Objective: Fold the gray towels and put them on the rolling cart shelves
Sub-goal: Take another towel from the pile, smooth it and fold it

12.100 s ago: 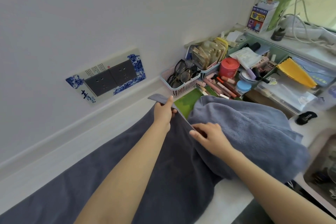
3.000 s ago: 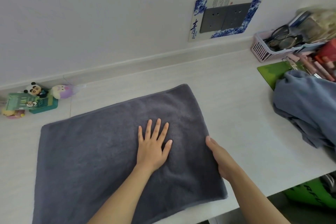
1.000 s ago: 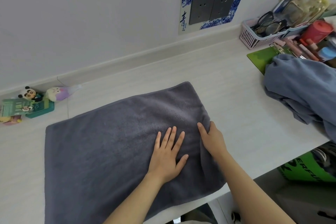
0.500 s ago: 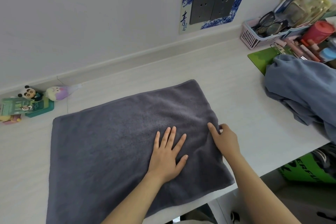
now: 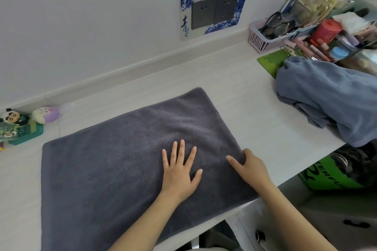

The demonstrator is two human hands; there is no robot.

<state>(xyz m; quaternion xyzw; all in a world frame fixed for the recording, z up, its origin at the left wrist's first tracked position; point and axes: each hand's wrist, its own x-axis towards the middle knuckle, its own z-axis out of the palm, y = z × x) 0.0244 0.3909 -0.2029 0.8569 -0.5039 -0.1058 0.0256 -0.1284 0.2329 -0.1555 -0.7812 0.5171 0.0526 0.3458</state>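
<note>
My left hand [image 5: 179, 173] lay flat with fingers spread on the gray towel [image 5: 114, 169], whose long side ran away leftward, while my right hand [image 5: 250, 167], nearer its right edge, curled over that edge, pinching it.

Wall plate [image 5: 214, 9] — "青"; green bag [image 5: 330, 177] — "TERFU".

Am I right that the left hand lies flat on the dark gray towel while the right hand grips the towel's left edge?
Not quite. The head view shows the left hand flat on the dark gray towel, as you say, but the right hand grips the towel's right edge, not its left edge.
</note>
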